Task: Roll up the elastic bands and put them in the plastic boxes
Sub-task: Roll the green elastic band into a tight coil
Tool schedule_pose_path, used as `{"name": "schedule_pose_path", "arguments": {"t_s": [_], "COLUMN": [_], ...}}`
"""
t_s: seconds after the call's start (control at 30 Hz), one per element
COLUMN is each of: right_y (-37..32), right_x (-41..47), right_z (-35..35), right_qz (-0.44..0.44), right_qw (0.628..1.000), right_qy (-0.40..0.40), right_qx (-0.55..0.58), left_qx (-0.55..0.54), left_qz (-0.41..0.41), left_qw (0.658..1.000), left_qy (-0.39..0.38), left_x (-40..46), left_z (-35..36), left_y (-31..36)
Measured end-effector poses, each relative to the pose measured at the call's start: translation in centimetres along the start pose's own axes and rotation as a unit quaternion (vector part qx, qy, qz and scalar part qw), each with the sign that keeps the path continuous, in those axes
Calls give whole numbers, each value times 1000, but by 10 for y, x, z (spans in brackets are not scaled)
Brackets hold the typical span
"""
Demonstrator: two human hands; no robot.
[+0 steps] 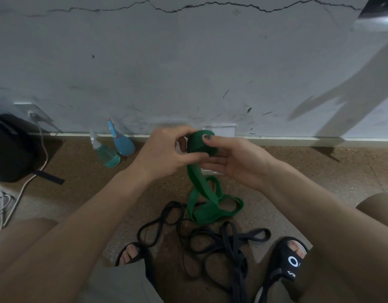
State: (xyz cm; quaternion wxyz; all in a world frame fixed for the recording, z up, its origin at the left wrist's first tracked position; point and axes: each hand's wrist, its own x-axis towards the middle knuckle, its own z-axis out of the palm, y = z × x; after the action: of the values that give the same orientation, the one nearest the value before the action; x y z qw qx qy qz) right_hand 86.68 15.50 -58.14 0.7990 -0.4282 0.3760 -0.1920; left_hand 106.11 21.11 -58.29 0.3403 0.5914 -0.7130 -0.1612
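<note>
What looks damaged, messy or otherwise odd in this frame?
A long jagged crack runs across the top of the wall, which is scuffed lower down. The black bands lie in a tangled heap on the floor, not rolled. The green band is only partly rolled.

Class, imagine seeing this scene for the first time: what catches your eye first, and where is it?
The green elastic band at centre, partly rolled between both hands, left hand and right hand, its tail trailing to the floor. Below it, tangled black bands lie between the sandalled feet. Two spray bottles rest by the wall, left.
</note>
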Motion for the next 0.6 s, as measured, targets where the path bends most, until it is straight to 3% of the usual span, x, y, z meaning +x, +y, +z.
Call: {"name": "schedule_pose_path", "arguments": {"t_s": [0.1, 0.27, 0.37, 0.43, 0.5, 0.6], "right_y": [-4, 4, 5, 2, 0, 2], "right_x": [0, 2, 1, -2, -2, 0], "right_z": [-4, 0, -1, -1, -3, -3], "right_qz": [25, -33, -63, -39, -7, 3], "right_qw": [999, 975, 984, 997, 1000, 997], "right_qy": [-25, 41, 50, 14, -14, -20], "right_qx": [13, -216, -157, -60, 13, -78], "left_qx": [29, 160, 73, 9, 18, 98], "left_qz": [18, 80, 44, 2, 4, 49], "left_qw": [999, 983, 996, 1000, 1000, 993], "left_qy": [-13, -33, -19, -19, -22, -37], "left_x": [0, -3, -2, 0, 1, 0], "left_z": [-2, 2, 5, 4, 1, -1], "left_y": [-4, -2, -1, -4, -7, -6]}}
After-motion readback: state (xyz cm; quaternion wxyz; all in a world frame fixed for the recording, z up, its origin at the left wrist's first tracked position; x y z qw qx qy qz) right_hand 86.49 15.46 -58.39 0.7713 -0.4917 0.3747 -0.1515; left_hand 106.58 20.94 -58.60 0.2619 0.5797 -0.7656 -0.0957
